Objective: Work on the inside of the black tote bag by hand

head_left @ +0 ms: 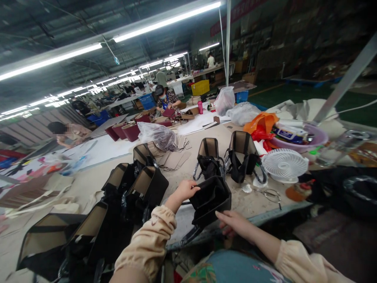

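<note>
A black handbag [216, 200] with an open top sits at the near edge of the table, tilted toward me. My left hand [186, 190] pinches its upper left rim between thumb and fingers. At the bag's lower right is my right hand [232, 222], its fingers stretched out, close to the side; whether they touch it I cannot tell. A dark handle [191, 236] hangs below the bag. Just behind stand two more black bags with tan insides, one on the left [208, 157] and one on the right [243, 157].
Several unfinished black bags [149, 188] crowd the table on my left. To the right are a white fan [285, 163], scissors [271, 193] and a purple basin [316, 135]. Cardboard pieces [175, 159] and a plastic bag [159, 135] lie farther back. Other people work beyond.
</note>
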{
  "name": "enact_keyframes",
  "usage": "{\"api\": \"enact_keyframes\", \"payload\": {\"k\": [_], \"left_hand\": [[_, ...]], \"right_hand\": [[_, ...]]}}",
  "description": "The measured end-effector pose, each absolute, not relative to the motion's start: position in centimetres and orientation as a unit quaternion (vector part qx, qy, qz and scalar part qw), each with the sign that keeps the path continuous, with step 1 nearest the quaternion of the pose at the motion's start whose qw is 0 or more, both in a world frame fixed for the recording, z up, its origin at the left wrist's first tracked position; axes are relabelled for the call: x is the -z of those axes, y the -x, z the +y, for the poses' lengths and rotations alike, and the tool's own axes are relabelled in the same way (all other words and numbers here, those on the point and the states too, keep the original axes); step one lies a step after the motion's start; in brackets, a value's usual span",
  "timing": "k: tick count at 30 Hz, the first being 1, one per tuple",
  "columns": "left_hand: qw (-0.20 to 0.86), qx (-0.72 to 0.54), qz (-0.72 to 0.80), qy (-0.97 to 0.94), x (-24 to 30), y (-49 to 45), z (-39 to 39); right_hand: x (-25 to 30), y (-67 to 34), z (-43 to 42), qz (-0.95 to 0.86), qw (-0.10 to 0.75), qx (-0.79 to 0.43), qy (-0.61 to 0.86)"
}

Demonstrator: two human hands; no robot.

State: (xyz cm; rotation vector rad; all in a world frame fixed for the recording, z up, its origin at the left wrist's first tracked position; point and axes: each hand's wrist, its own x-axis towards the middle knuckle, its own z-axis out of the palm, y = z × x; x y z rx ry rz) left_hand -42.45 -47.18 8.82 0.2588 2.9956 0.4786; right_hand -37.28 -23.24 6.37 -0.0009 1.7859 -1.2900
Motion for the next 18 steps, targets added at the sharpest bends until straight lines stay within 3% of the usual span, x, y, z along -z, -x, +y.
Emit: {"api": "enact_keyframes", "payload": {"k": [5,12,18], "left_hand": [[0.002,-0.102,0.992,-0.081,-8.7,40.7,-45.5],[-0.127,-0.168,0.974,0.082,-10.0,36.7,-44.4],[-0.187,-0.252,0.919,0.24,-10.0,32.4,-44.9]], "right_hand": [[-7.6,37.2,-23.3,0.719,0.437,0.537,-0.058],[-9.5,38.2,-23.0,0.713,0.388,0.583,0.019],[-8.5,35.8,-22.2,0.828,0.224,0.469,0.211]]}}
